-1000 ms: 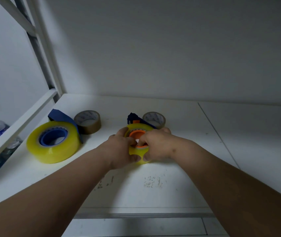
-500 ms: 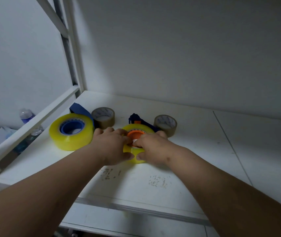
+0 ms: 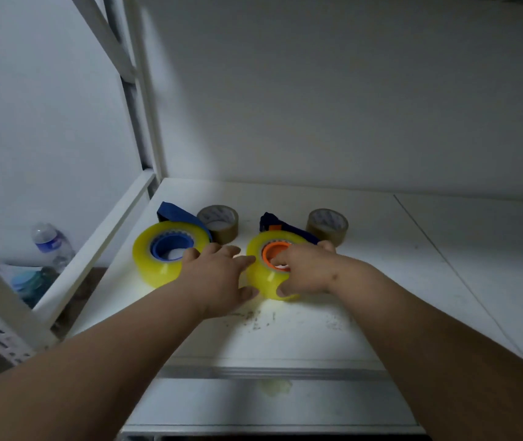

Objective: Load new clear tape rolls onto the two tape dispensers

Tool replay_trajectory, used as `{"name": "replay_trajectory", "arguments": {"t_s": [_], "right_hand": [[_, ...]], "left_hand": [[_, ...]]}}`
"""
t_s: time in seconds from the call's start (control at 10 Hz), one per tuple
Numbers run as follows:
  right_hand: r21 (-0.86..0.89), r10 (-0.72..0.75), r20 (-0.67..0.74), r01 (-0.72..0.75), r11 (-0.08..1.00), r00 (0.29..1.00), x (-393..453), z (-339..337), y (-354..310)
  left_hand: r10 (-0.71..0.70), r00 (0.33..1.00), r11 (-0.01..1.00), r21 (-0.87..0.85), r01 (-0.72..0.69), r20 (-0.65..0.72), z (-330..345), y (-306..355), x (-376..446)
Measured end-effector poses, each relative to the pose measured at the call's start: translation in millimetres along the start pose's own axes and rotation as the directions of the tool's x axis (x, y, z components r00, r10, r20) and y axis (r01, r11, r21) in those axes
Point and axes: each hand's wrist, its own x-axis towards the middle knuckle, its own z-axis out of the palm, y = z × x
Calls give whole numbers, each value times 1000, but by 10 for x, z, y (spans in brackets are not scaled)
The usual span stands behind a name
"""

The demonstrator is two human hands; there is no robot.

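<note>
head view: both brown rolls [image 3: 219, 227] have print on the core, too blurry to read | orange-hub tape roll [image 3: 277, 265] flat on the white shelf [image 3: 381, 265], right hand [image 3: 304, 273] clamped on it, thumb at the front | left hand [image 3: 217, 276] spread loose, fingertips just beside it | blue-hub tape roll [image 3: 168, 253] sits left

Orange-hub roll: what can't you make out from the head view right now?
- Orange-hub roll: its right side, hidden under the right hand.
- Dispenser behind it: mostly hidden by the roll, so whether the roll is fully seated is unclear.
- Blue dispenser: its lower part hidden behind the blue-hub roll.
- Brown rolls: printing too small to read.
</note>
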Motion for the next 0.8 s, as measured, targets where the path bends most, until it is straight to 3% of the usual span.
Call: {"name": "replay_trajectory", "arguments": {"t_s": [0.2,0.5,0.8], "right_hand": [[151,86,-133,-65,986,987,-8,33,-364],[213,76,-246,-23,977,966,-115,-82,-583],[282,30,-339,71,957,940,-488,-380,-396]], "left_hand": [[36,996,996,-77,-42,-82,-41,-380,-199],[-69,988,983,-176,44,-141,-199,-633,-366],[-147,987,966,-221,131,-60,-154,-430,-418]]}}
